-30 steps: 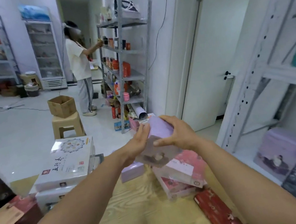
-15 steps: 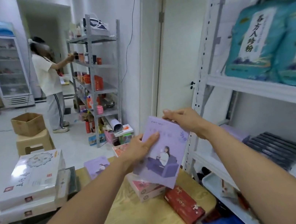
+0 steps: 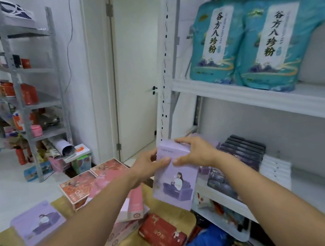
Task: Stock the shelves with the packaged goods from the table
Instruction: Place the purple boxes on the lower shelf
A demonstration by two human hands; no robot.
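Left hand (image 3: 149, 165) and right hand (image 3: 196, 153) each clamp a grip on the upright lilac box (image 3: 175, 184), apparently to slot it onto the shelf (image 3: 227, 200).

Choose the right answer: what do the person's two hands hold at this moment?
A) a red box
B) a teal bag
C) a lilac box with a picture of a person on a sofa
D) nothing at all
C: the left hand and the right hand both grip the upper end of the lilac box, which hangs upright in the air beside the white rack.
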